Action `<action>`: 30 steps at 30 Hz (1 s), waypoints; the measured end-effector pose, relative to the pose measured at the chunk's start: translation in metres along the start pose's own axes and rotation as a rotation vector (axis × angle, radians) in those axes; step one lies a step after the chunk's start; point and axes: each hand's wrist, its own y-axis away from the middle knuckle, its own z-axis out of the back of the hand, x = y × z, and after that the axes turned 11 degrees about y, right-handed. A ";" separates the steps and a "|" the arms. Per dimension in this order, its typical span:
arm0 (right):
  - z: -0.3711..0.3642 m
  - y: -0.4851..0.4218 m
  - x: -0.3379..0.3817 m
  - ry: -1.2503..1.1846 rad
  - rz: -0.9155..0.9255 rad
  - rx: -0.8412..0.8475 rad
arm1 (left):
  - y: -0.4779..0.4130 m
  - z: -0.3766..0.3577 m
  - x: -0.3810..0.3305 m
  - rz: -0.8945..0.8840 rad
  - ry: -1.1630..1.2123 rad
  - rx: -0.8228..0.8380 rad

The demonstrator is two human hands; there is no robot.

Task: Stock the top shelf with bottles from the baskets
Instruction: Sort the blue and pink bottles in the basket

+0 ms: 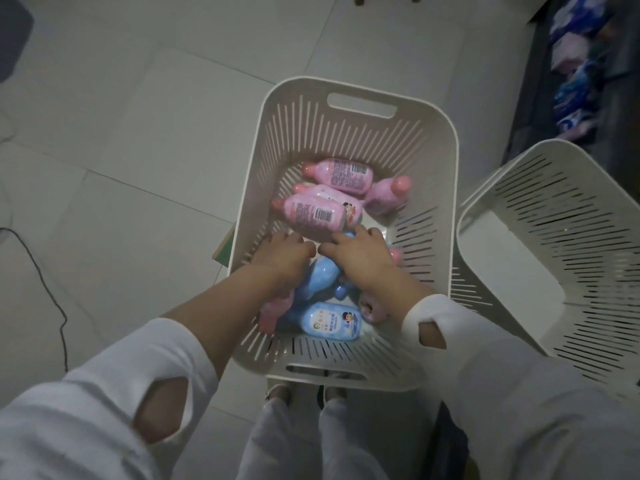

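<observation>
A cable (63, 317) lies on the tiled floor at far left. The left hand (282, 258) reaches into the basket (346, 140) with its knuckles up. Its fingers are hidden below, so their grip cannot be told. Pink bottles (311, 209) lie on their sides at the far end of the basket. A blue bottle (322, 275) lies between the hands, and a labelled one (330, 322) lies nearer the person. The right hand (363, 261) rests on the pile with its fingers bent over blue plastic; whether it grips cannot be told. A second basket (554, 209) stands tilted just beside the first. Packets (571, 81) fill a dark shelf at upper right.
</observation>
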 end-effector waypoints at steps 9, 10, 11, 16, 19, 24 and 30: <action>0.011 0.013 -0.030 -0.586 -0.140 -0.037 | 0.007 0.028 -0.014 -0.185 0.352 -0.166; 0.012 0.012 -0.029 -0.631 -0.144 -0.046 | 0.006 0.030 -0.015 -0.180 0.346 -0.200; 0.012 0.011 -0.028 -0.660 -0.149 -0.049 | 0.008 0.033 -0.018 -0.178 0.323 -0.214; 0.012 0.021 -0.032 -0.451 -0.202 0.053 | 0.018 0.049 -0.024 -0.128 0.123 -0.305; 0.007 0.025 -0.030 -0.222 -0.182 0.081 | 0.024 0.057 -0.018 -0.077 0.067 -0.399; 0.007 0.011 -0.018 -0.089 -0.120 0.042 | 0.016 0.061 -0.018 -0.109 0.128 -0.462; -0.027 -0.006 -0.003 -0.014 -0.161 0.185 | -0.003 0.057 -0.019 -0.220 0.345 -0.509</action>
